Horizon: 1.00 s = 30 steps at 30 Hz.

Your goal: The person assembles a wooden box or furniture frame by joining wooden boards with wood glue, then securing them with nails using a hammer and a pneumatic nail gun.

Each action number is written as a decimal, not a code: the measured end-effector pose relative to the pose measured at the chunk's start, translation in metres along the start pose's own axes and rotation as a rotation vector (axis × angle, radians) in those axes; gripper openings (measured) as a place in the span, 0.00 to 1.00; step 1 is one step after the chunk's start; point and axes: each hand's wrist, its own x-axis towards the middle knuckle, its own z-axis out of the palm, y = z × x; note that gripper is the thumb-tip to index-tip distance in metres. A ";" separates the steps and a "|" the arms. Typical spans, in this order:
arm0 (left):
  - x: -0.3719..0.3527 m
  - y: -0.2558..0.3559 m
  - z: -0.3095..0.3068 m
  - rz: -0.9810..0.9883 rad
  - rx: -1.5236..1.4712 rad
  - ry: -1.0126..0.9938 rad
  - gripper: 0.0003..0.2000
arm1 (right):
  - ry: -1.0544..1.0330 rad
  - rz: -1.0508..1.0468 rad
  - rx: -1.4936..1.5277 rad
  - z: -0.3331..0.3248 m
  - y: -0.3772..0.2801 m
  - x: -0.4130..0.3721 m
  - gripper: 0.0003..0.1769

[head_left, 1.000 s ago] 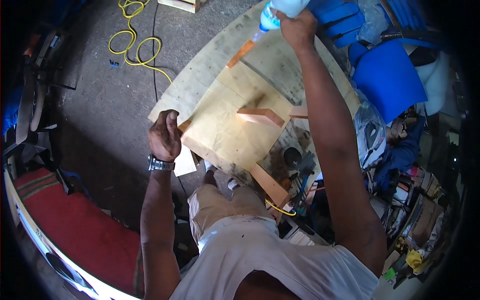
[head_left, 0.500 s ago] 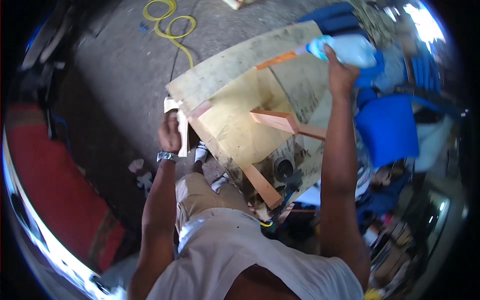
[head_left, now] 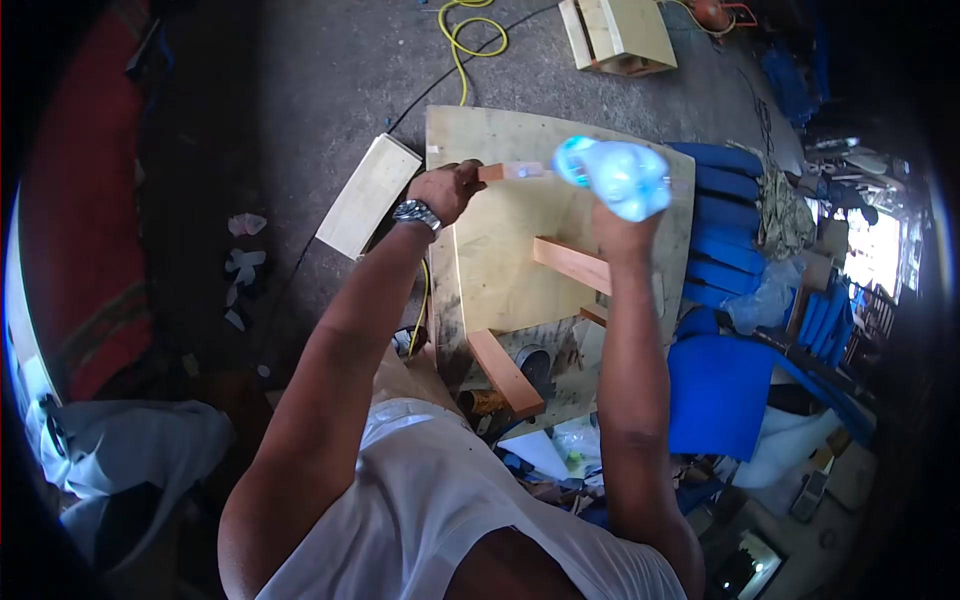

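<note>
Over the pale wooden board (head_left: 500, 270), my left hand (head_left: 448, 190) is closed on the left end of a small wooden strip (head_left: 490, 173). A translucent, bluish plastic bottle (head_left: 630, 180) is gripped in my right hand (head_left: 628, 235), its cap end tilted left towards the strip. Whitish material shows at the strip's right end, beside the bottle's cap end. Below lie a reddish wooden piece (head_left: 572, 262), partly hidden by my right forearm, and another wooden piece (head_left: 505, 375) near the board's front edge.
A round dark container (head_left: 533, 366) stands on the board's near part. Left of the board is a long wooden box (head_left: 368, 195); another wooden box (head_left: 622, 35) sits on the floor beyond. A yellow hose (head_left: 463, 50) and blue folded material (head_left: 722, 225) lie around.
My left hand has moved right, over the board, and taken hold of the wooden strip. My right hand has shifted slightly left and down with the bottle. The view has turned.
</note>
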 end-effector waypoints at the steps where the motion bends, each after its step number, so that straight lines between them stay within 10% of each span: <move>1: -0.002 0.000 -0.002 -0.013 0.010 -0.029 0.20 | 0.011 -0.022 -0.058 -0.002 -0.003 0.005 0.16; 5: -0.001 0.005 0.000 -0.023 0.031 -0.035 0.19 | 0.126 -0.126 -0.122 0.022 -0.035 -0.008 0.12; 9: 0.000 0.002 0.001 -0.033 0.018 -0.078 0.20 | 0.069 0.240 0.022 0.008 -0.023 0.009 0.14; 12: 0.001 0.003 0.002 -0.054 0.032 -0.081 0.20 | 0.241 -0.104 -0.030 0.035 -0.038 -0.001 0.11; 15: 0.000 0.003 0.001 -0.037 0.024 -0.057 0.19 | 0.126 0.260 0.069 0.025 -0.021 0.003 0.12; 21: 0.000 0.003 0.000 -0.048 0.011 -0.072 0.20 | 0.205 -0.033 0.007 0.044 -0.068 -0.003 0.18; 25: 0.003 0.001 0.000 -0.041 0.043 -0.101 0.20 | 0.110 0.280 0.130 0.023 -0.049 0.002 0.19; 30: 0.005 -0.005 0.005 -0.036 0.050 -0.105 0.20 | 0.251 0.054 0.079 0.032 -0.077 -0.002 0.12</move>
